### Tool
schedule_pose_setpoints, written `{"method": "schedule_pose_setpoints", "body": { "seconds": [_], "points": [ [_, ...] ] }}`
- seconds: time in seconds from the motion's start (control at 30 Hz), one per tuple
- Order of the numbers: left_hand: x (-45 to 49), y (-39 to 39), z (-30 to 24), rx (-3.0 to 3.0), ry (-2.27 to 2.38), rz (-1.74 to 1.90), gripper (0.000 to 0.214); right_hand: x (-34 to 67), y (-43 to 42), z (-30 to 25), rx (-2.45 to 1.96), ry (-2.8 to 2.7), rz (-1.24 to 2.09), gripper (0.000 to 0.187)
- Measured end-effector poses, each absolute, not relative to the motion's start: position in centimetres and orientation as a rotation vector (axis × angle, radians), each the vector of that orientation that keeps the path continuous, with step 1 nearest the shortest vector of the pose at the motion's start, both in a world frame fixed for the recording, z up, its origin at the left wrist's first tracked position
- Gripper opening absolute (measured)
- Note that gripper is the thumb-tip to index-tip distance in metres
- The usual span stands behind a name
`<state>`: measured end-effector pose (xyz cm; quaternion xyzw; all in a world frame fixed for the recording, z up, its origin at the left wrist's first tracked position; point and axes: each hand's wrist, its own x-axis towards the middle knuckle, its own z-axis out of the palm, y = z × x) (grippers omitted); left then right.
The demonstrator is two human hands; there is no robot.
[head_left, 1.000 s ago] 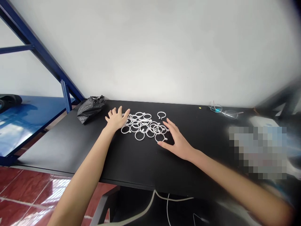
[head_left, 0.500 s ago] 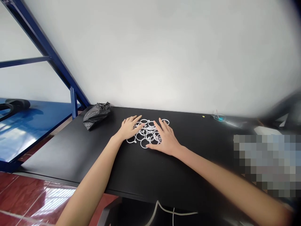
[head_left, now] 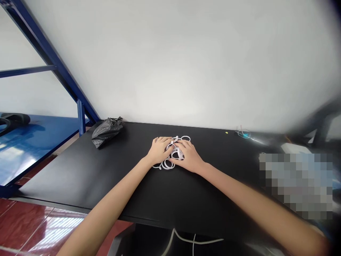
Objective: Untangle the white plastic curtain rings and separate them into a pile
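Observation:
A heap of thin white rings (head_left: 176, 154), each with a small knob, lies on the black tabletop (head_left: 149, 193). My left hand (head_left: 160, 150) is cupped over the heap's left side, its fingers close together and bent round the rings. From the right, my right hand (head_left: 188, 155) curls over the other side, thumb toward me. Between them the rings are squeezed together, and both palms hide part of the heap. A few rings stick out beyond my fingers at the back and below my left hand.
A crumpled black plastic bag (head_left: 108, 131) lies at the back left. Toward the back right are a small yellow bit (head_left: 226, 132) and a thin clear and teal coil (head_left: 244, 134). A blurred-out patch (head_left: 298, 185) covers the right side. Cables (head_left: 197, 242) hang below the front edge.
My left hand has slid right, pushing rings toward my right hand. The heap is narrower and more bunched, and the fingers of both hands have drawn in around it.

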<state>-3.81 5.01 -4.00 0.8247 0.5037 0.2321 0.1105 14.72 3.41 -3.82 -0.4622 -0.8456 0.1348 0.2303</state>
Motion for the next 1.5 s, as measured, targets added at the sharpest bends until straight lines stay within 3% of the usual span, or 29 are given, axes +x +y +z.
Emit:
{"method": "schedule_pose_setpoints", "body": {
  "seconds": [0.47,0.77,0.93,1.07,1.33,1.5],
  "points": [
    [7.0,3.9,-3.6,2.244,1.362,0.703,0.03,24.0,0.8,-3.6,-1.427,-2.109,0.42,0.049],
    [0.4,3.1,-1.7,2.186,1.227,0.754,0.036,24.7,-0.5,-3.1,-1.461,-2.097,0.494,0.058],
    [-2.5,2.1,-2.0,2.288,1.199,0.507,0.054,24.8,-0.9,-2.8,-1.443,-2.06,0.526,0.053],
    [-2.9,2.1,-1.7,2.289,1.178,0.405,0.044,24.9,-0.9,-2.6,-1.391,-1.969,0.522,0.043],
    [-2.0,3.4,-0.9,2.531,1.16,0.288,0.047,24.9,-1.0,-2.6,-1.288,-1.809,0.49,0.027],
    [-1.5,4.6,-0.6,2.621,1.13,0.252,0.016,24.7,-1.0,-2.6,-1.278,-1.804,0.464,0.022]
  ]
}}
